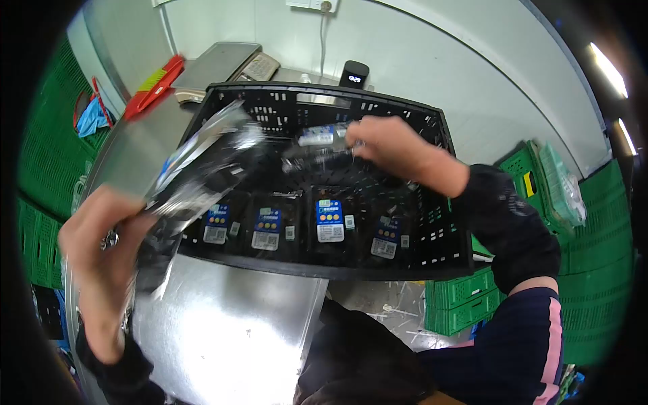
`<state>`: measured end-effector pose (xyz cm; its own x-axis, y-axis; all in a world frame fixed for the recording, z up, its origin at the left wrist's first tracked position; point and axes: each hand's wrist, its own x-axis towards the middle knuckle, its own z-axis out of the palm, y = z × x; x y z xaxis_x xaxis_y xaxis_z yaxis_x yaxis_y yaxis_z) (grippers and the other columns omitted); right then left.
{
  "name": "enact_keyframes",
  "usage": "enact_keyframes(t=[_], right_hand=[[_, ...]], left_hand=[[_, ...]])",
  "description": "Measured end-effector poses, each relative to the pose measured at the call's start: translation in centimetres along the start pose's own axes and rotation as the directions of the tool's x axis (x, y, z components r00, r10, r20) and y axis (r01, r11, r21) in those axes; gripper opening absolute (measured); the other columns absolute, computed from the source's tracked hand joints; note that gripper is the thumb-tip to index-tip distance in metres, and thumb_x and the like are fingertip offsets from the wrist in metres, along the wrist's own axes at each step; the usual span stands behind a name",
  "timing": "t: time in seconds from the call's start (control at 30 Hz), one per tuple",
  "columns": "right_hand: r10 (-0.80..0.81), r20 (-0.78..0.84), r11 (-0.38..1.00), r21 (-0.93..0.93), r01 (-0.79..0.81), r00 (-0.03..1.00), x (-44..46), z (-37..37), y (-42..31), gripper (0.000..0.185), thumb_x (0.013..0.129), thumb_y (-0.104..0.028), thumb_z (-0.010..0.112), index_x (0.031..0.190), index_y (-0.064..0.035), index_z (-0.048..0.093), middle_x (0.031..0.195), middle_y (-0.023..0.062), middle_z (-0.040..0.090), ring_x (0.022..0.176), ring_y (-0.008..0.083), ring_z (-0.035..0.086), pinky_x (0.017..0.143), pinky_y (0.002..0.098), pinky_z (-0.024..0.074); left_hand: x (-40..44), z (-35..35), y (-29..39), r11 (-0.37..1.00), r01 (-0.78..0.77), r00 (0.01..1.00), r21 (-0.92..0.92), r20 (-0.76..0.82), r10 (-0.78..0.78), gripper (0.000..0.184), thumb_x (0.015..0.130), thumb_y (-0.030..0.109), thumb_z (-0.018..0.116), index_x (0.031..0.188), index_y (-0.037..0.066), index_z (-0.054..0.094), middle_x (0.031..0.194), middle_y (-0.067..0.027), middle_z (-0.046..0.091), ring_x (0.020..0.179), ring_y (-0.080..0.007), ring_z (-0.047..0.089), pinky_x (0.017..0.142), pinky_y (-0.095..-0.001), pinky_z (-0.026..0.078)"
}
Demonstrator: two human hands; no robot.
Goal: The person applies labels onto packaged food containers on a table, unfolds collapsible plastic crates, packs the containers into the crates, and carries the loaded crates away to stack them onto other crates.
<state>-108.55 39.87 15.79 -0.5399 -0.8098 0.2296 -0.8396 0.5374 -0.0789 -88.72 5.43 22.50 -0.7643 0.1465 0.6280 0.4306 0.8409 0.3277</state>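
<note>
A black plastic crate with slotted walls sits in front of me. Several flat packs lie in a row along its near side, among them a dark pack with a blue-and-white label. My right hand reaches over the crate, its fingers closed on the edge of a clear-wrapped labelled pack above the crate's far half. At the left, my left hand grips shiny plastic-wrapped packs, smeared by motion. They slant over the crate's left wall, and I cannot make out how many there are.
The crate stands on a metal table. Behind it are a small digital clock and a metal scale-like box. A red dustpan is at the left. Green crates stack at the right, with scraps on the floor.
</note>
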Motion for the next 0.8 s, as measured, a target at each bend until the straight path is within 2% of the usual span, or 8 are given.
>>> enact_keyframes(t=[0.07, 0.1, 0.17, 0.33, 0.43, 0.6, 0.7, 0.8], right_hand=[[0.057, 0.099, 0.995, -0.088, -0.049, 0.993, -2.7, 7.3, 4.6, 0.013, 0.082, -0.011, 0.06, 0.09, -0.0051, 0.053, 0.077, 0.0154, 0.059, 0.067, 0.0349, 0.062, 0.056, 0.0429, 0.0493], [0.025, 0.185, 0.992, -0.127, -0.001, 0.982, -4.1, 10.3, 6.8, 0.016, 0.082, -0.013, 0.059, 0.095, -0.0043, 0.055, 0.074, 0.015, 0.059, 0.066, 0.034, 0.062, 0.055, 0.0429, 0.0492], [0.159, 0.476, 0.983, -0.158, -0.093, 0.865, -4.7, 11.7, 5.9, 0.03, 0.084, -0.017, 0.062, 0.106, 0.0014, 0.055, 0.083, 0.0174, 0.066, 0.077, 0.0328, 0.066, 0.06, 0.0405, 0.0518], [0.06, 0.54, 0.989, -0.143, 0.021, 0.839, -4.3, 12.1, 6.8, 0.028, 0.081, -0.014, 0.061, 0.101, 0.0048, 0.055, 0.077, 0.0146, 0.066, 0.072, 0.0312, 0.067, 0.058, 0.0397, 0.0511], [-0.179, 0.436, 0.942, -0.184, 0.282, 0.882, -4.3, 13.8, 8.3, 0.02, 0.075, -0.01, 0.061, 0.089, 0.0016, 0.054, 0.062, 0.008, 0.062, 0.057, 0.0262, 0.064, 0.05, 0.0357, 0.0471], [-0.314, 0.427, 0.853, -0.264, 0.449, 0.848, -4.2, 15.8, 8.5, 0.014, 0.075, -0.01, 0.061, 0.081, -0.0016, 0.052, 0.059, 0.0049, 0.059, 0.053, 0.0209, 0.063, 0.047, 0.0313, 0.0457], [-0.238, 0.52, 0.844, -0.307, 0.439, 0.82, -4.1, 15.1, 7.1, 0.012, 0.077, -0.01, 0.061, 0.08, -0.002, 0.052, 0.06, 0.0052, 0.06, 0.056, 0.0209, 0.065, 0.048, 0.031, 0.0486], [-0.453, 0.51, 0.803, -0.124, 0.583, 0.731, -4.3, 15.1, 5.4, 0.008, 0.08, -0.009, 0.057, 0.08, -0.0026, 0.053, 0.061, 0.0053, 0.061, 0.061, 0.0215, 0.066, 0.05, 0.0313, 0.0498]], left_hand=[[2.4, 6.3, -2.2, 0.969, 0.102, 0.99, -0.226, 0.121, -0.076, 0.013, 0.073, -0.008, 0.064, 0.082, -0.001, 0.058, 0.07, -0.0093, 0.048, 0.061, -0.0206, 0.052, 0.054, -0.029, 0.041], [3.6, 9.3, -3.4, 0.975, -0.215, 0.968, 0.063, 0.146, 0.204, 0.015, 0.071, -0.009, 0.06, 0.081, 0.001, 0.056, 0.073, -0.0105, 0.047, 0.064, -0.0272, 0.052, 0.056, -0.033, 0.043], [4.1, 16.2, -7.3, 0.955, -0.281, 0.921, 0.09, 0.306, 0.242, 0.013, 0.071, -0.002, 0.056, 0.081, 0.004, 0.052, 0.079, -0.0121, 0.05, 0.073, -0.0306, 0.056, 0.061, -0.0389, 0.045], [1.3, 28.0, -14.4, 0.953, -0.181, 0.71, 0.241, 0.703, -0.043, 0.023, 0.08, 0.002, 0.056, 0.103, 0.005, 0.053, 0.091, -0.0172, 0.061, 0.081, -0.0371, 0.063, 0.07, -0.0419, 0.053], [0.1, 28.8, -14.7, 0.986, -0.164, 0.57, 0.037, 0.819, 0.064, 0.029, 0.079, 0.009, 0.062, 0.105, 0.002, 0.054, 0.098, -0.0175, 0.06, 0.091, -0.0366, 0.062, 0.078, -0.0432, 0.052], [1.5, 27.7, -10.5, 0.969, -0.147, 0.379, 0.2, 0.916, -0.131, 0.041, 0.083, 0.032, 0.066, 0.108, 0.0, 0.059, 0.11, -0.0164, 0.058, 0.104, -0.034, 0.058, 0.089, -0.0414, 0.048], [2.4, 25.8, -10.4, 0.988, -0.039, 0.437, 0.148, 0.892, -0.117, 0.04, 0.084, 0.031, 0.065, 0.11, 0.001, 0.059, 0.111, -0.0159, 0.059, 0.105, -0.0335, 0.058, 0.089, -0.0416, 0.048], [4.0, 22.5, -8.2, 0.996, 0.038, 0.513, 0.076, 0.854, -0.084, 0.038, 0.084, 0.024, 0.066, 0.114, 0.003, 0.058, 0.108, -0.0178, 0.062, 0.103, -0.0354, 0.058, 0.089, -0.042, 0.047]])
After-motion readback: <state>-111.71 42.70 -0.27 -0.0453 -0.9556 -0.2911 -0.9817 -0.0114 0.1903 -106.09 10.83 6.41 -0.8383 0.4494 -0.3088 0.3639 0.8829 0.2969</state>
